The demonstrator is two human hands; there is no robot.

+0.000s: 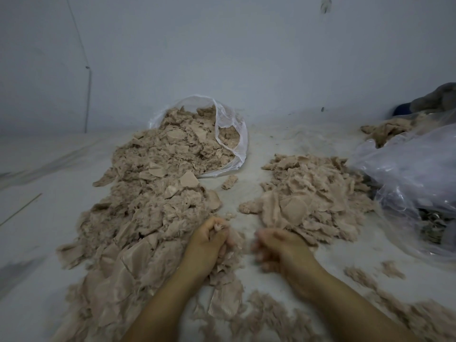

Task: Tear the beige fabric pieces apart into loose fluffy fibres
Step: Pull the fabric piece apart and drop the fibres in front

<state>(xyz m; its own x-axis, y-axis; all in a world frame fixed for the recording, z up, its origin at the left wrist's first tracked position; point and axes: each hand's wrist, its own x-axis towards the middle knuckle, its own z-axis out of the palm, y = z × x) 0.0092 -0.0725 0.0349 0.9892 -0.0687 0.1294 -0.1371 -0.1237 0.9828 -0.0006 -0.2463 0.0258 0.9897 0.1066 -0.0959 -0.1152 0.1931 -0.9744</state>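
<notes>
A long heap of beige fabric pieces (148, 206) runs from a clear plastic bag (232, 134) at the back down to the front left. A second, smaller beige heap (313, 193) lies to the right. My left hand (209, 240) grips a beige fabric piece (218, 227) at the near edge of the left heap, fingers curled round it. My right hand (278, 245) is blurred, fingers curled, just in front of the right heap; whether it holds anything does not show. Loose fluffy fibres (259, 314) lie between and under my forearms.
A crumpled clear plastic bag (414, 178) sits at the right edge, with more beige scraps (385, 130) behind it. The pale floor (44, 218) meets a white wall at the back. A dark cloth bundle (436, 99) lies in the far right corner.
</notes>
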